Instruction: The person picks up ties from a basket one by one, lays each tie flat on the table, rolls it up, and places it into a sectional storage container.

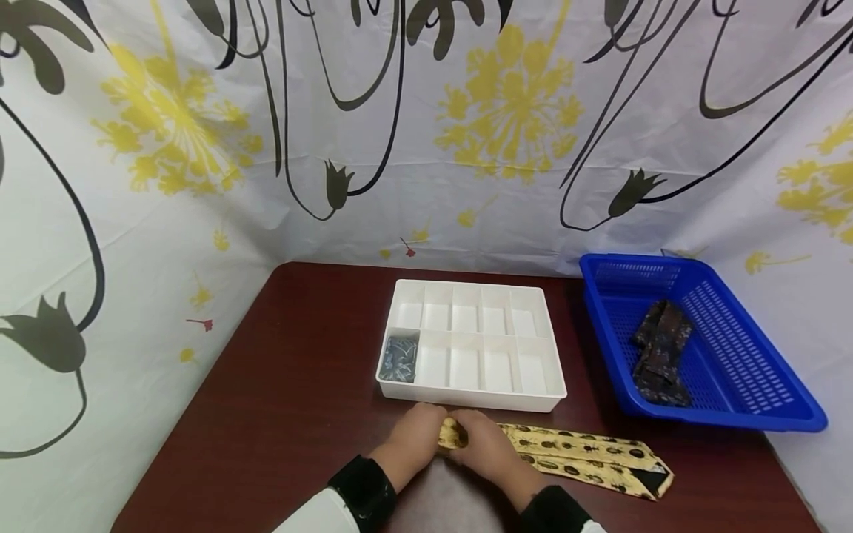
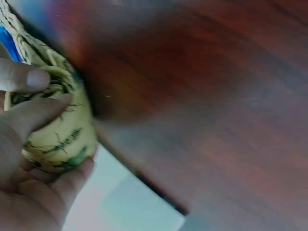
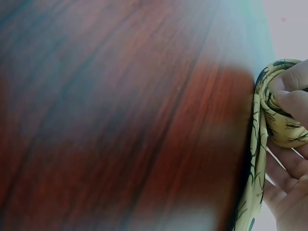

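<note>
A yellow necktie point(image 1: 573, 448) with a dark insect print lies folded along the table, part of it wound into a roll. My left hand point(image 1: 416, 437) grips the left side of that roll point(image 2: 65, 132), its fingers curled round the outside and the thumb near the coil's top. From the other side my right hand point(image 1: 489, 448) holds the coil, thumb and finger pinching its upper turns in the right wrist view. The tie's flat length runs rightward past the right hand, with its wide pointed end and dark lining showing at the far right.
Just beyond the hands stands a white divided box point(image 1: 466, 396). A blue-grey patterned folded cloth point(image 1: 400, 359) sits in its near left compartment. At the right, a blue plastic basket point(image 1: 740, 414) holds dark patterned cloth point(image 1: 663, 355). Patterned curtains border the brown table point(image 1: 280, 414).
</note>
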The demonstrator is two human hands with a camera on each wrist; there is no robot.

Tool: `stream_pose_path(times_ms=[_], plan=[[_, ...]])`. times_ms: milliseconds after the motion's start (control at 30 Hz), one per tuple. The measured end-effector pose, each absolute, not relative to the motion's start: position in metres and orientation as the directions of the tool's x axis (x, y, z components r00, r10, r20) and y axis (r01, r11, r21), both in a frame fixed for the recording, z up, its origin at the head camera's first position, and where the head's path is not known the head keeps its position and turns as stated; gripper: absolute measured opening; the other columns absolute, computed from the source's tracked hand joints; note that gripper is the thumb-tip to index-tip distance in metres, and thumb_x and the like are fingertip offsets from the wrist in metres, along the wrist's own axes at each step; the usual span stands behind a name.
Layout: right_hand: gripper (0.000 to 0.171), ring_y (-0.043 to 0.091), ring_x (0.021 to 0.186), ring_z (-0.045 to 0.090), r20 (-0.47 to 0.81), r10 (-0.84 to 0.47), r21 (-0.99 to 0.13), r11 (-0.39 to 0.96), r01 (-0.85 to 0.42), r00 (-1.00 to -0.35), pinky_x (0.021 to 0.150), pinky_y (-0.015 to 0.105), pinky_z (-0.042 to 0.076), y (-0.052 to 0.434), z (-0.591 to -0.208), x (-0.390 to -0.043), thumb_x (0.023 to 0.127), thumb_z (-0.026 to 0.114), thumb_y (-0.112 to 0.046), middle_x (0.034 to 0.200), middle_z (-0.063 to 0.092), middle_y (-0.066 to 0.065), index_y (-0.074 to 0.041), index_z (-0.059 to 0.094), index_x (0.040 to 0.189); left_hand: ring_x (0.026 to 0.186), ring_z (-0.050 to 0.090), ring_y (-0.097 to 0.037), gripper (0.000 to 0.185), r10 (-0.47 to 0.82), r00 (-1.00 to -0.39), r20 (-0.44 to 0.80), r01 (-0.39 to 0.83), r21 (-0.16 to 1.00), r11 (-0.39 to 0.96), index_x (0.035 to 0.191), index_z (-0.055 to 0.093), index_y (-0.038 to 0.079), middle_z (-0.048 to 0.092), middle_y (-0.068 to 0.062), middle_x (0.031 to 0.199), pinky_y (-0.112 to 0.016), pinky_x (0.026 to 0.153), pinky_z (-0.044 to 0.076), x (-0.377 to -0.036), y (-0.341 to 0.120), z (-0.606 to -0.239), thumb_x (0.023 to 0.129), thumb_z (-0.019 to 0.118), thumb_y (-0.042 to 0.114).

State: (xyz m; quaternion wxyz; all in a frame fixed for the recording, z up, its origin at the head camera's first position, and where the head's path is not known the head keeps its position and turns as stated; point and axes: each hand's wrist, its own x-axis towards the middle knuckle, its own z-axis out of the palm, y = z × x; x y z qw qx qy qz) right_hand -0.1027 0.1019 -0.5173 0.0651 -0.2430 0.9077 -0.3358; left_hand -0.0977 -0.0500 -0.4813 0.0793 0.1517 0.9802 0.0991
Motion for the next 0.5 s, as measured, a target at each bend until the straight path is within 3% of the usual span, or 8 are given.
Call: stream_pose_path(times_ms=[133, 200, 500], plan=[[0.056, 0.032, 0.11, 0.058, 0.024, -0.459, -0.621, 0.689, -0.373, -0.888, 0.088, 0.047, 0.049, 0.102, -0.516, -0.101, 0.071, 0.082, -0.02, 0.117, 0.064, 0.014, -0.001, 0.063, 0.119, 0.088, 0.062, -0.02, 0.017, 0.278, -0.948, -0.153, 0.256, 0.148, 0.955, 0.092, 0.065, 0.008, 0.064, -0.006, 0.088, -0.032, 0.069, 0.053, -0.096, -0.042, -0.476, 0.077, 0.072, 0.004], [0.056, 0.031, 0.11, 0.059, 0.021, -0.447, -0.61, 0.703, -0.365, -0.894, 0.087, 0.046, 0.049, 0.102, -0.516, -0.1, 0.07, 0.082, -0.02, 0.116, 0.064, 0.014, -0.001, 0.064, 0.119, 0.088, 0.061, -0.02, 0.019, 0.296, -0.945, -0.139, 0.272, 0.168, 0.948, 0.093, 0.065, 0.008, 0.063, -0.006, 0.088, -0.032, 0.07, 0.053, -0.096, -0.043, -0.476, 0.076, 0.074, 0.005], [0.049, 0.028, 0.106, 0.06, 0.052, -0.435, -0.65, 0.668, -0.361, -0.899, 0.086, 0.044, 0.049, 0.103, -0.518, -0.101, 0.067, 0.082, -0.012, 0.112, 0.066, 0.011, -0.004, 0.067, 0.113, 0.081, 0.053, -0.008, 0.039, 0.401, -0.915, 0.035, 0.335, 0.617, 0.712, 0.091, 0.061, 0.015, 0.059, 0.008, 0.085, -0.024, 0.075, 0.045, -0.102, -0.075, -0.505, 0.061, 0.086, 0.018]])
